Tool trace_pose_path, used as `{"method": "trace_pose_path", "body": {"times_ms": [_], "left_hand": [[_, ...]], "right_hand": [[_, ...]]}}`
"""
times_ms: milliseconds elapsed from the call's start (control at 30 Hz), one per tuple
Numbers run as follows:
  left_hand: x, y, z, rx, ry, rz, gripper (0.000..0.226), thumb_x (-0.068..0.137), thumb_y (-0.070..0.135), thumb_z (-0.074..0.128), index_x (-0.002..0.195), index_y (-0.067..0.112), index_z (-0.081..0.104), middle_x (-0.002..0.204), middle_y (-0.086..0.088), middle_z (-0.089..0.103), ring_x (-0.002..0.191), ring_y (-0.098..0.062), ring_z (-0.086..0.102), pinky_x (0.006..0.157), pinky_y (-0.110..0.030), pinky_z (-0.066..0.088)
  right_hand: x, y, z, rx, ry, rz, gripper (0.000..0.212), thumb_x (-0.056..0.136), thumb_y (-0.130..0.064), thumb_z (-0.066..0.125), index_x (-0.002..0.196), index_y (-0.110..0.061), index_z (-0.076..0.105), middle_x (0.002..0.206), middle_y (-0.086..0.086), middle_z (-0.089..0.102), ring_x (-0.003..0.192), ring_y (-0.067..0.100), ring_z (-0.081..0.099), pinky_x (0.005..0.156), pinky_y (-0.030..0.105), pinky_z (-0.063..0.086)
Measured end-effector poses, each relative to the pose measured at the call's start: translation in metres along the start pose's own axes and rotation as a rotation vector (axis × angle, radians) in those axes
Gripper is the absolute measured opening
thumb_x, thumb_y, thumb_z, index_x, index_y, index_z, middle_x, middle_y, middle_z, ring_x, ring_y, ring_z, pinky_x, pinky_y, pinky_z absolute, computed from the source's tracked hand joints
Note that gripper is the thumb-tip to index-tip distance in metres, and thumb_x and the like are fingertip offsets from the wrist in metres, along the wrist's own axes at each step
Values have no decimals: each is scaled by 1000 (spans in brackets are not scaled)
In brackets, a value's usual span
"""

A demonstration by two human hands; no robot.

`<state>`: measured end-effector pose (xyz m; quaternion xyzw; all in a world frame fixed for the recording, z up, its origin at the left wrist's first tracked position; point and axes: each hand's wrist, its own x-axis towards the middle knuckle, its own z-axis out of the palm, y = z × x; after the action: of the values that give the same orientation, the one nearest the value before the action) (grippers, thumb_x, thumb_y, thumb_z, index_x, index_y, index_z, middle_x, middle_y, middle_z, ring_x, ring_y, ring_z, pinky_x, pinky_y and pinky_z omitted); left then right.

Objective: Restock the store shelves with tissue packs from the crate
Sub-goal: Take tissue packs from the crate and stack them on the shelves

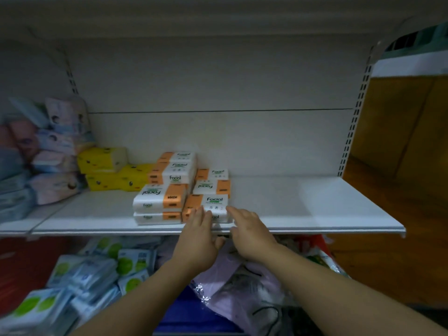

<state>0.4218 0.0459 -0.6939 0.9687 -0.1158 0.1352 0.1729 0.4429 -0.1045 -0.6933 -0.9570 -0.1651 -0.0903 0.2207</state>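
Several white-and-orange "Facial" tissue packs (169, 187) stand stacked in the middle of the white shelf (303, 209). The front right stack (213, 202) sits at the shelf's edge. My left hand (197, 241) reaches up to its front face with straight fingers touching the pack. My right hand (249, 231) is just right of it, fingers extended, fingertips at the pack's right corner. Neither hand grips anything. The crate is not in view.
Yellow tissue packs (114, 170) lie left of the stacks, and pastel packs (48, 151) pile at the far left. The lower shelf holds blue-green packs (97, 270) and pink wrapped goods (244, 294). A wooden panel (397, 146) stands at the right.
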Motion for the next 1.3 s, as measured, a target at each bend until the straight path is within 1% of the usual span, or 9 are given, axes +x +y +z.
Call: {"method": "trace_pose_path", "body": {"times_ms": [100,200,267,433,667,900,1100,1200,1300], "left_hand": [[-4,34,8,-78,-57,109,73,91,37,51,149,11,15,158,-8,1,146,-21,-3,117,-29,2],[-5,75,32,-146,-134,204,74,90,36,53,149,12,15,159,-7,3,147,-20,0,119,-29,6],[-7,100,53,-157,-206,267,74,90,35,53,149,12,14,159,-7,4,147,-20,1,118,-28,5],[-23,163,112,-177,-338,425,72,90,37,54,149,15,18,158,-5,7,146,-19,5,116,-25,5],[-57,229,194,-246,-616,478,64,89,34,56,144,17,28,149,-4,26,137,-22,26,112,-31,24],[-82,255,287,-208,-918,346,63,87,37,57,142,16,34,143,-9,36,131,-27,37,108,-33,34],[-98,294,347,-395,-1075,218,49,87,23,61,132,14,46,134,-7,52,120,-22,52,96,-26,41],[-102,320,376,-582,-1078,5,47,83,26,63,128,17,51,126,-6,60,112,-23,57,95,-30,44],[-100,338,400,-708,-1063,-365,50,85,32,61,129,15,45,120,-8,59,104,-27,58,89,-37,49]], "right_hand": [[-33,35,-12,3,177,-42,46,86,-13,47,131,-8,51,129,13,54,119,34,48,106,40,38],[-78,81,-24,-71,158,94,46,79,-21,49,121,-7,60,122,14,57,114,34,52,103,43,42],[-106,108,-31,-127,154,148,44,81,-24,49,122,-12,59,123,11,56,116,32,51,101,44,44],[-177,167,-45,-169,48,305,42,94,-20,49,135,-21,45,140,1,38,134,20,28,111,34,29],[-281,257,-24,-181,-207,645,44,95,-31,48,137,-19,40,137,5,38,129,25,32,104,35,35],[-354,318,24,-151,-455,1004,57,92,-39,52,141,-17,33,141,11,37,129,30,36,101,36,37],[-373,347,36,-376,-362,939,44,90,-26,51,133,-20,42,134,6,43,125,27,37,101,36,32],[-373,355,36,-359,-282,945,48,91,-23,48,137,-19,37,135,7,42,127,27,34,103,36,30],[-369,358,41,-319,-282,930,52,90,-21,48,140,-17,33,133,9,44,125,29,35,100,38,34]]}}
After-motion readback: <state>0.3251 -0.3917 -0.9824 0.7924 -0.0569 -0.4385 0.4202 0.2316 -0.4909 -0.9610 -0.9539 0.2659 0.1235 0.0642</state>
